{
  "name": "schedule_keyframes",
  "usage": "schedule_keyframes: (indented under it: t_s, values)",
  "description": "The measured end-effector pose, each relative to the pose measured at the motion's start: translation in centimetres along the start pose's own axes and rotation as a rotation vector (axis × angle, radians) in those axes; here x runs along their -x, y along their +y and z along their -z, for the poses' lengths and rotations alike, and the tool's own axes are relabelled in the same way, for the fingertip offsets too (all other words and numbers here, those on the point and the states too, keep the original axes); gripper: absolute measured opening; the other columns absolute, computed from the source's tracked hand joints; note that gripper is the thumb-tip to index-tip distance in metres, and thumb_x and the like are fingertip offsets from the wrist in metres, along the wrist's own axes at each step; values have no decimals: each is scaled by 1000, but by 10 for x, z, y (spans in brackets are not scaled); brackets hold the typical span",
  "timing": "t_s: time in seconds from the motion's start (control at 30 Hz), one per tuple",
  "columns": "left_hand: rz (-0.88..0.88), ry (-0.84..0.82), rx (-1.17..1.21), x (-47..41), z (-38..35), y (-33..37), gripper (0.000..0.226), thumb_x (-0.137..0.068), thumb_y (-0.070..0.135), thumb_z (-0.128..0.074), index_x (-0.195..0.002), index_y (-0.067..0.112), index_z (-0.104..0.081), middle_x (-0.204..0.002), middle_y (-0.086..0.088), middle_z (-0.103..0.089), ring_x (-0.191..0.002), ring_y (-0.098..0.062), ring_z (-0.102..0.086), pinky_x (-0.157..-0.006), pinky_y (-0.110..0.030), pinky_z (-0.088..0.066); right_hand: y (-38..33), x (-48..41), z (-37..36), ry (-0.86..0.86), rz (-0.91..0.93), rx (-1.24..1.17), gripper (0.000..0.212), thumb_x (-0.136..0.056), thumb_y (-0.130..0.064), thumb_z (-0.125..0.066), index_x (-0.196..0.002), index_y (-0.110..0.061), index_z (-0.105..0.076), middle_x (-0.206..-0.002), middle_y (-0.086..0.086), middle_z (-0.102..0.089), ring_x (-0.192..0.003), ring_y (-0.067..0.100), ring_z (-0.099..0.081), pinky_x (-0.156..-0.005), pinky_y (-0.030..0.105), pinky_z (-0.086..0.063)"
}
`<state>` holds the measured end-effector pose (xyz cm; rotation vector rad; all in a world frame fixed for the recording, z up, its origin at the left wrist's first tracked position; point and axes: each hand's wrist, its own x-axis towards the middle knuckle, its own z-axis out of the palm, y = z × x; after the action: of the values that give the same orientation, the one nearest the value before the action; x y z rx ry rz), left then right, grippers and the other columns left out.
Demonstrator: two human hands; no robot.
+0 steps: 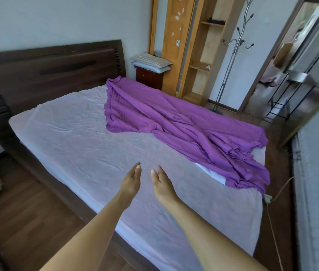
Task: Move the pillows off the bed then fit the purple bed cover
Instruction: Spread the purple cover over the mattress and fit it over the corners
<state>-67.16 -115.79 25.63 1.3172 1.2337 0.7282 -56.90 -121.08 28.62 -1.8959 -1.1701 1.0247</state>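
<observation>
Both grips empty, fingers straight: my left hand (130,181) and right hand (163,185) hover; best pinch the purple bed cover (184,122) by its near edge and spread evenly.

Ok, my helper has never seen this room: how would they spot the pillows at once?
Find the dark wooden headboard; past its right end a small reddish nightstand stands beside the pale wooden shelf unit. The pillows are stacked on it, a checked one over a pale blue one.
</observation>
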Motion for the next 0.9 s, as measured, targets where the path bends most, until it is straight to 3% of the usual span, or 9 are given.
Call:
schedule_keyframes:
  t_s: [0.2,0.53,0.9]
  values:
    - [-29,-63,-31,3,-14,-3,49,-100,41,-26,-144,21,-32,-148,-3,-39,-137,-18,-34,-113,-32,-25,12,6,11,57,-50,-18,58,-102,-40,-26,-150,-10,-13,-157,8,-17,-144,19,-20,-117,32,-18]
    - [-26,-64,-22,-12,23,-1,49,-100,43,-26,-145,25,-32,-148,-1,-38,-137,-18,-34,-112,-35,-26,-19,-7,-15,45,-25,-16,58,-102,-39,-25,-150,-9,-12,-157,9,-16,-144,21,-18,-117,33,-16]
    - [15,6,-26,-78,70,-4,51,-99,44,-26,-145,24,-30,-149,-1,-37,-138,-18,-33,-113,-34,-25,-39,-94,-52,-24,-8,16,58,-102,-39,-25,-150,-9,-12,-158,8,-15,-144,20,-17,-116,31,-15]
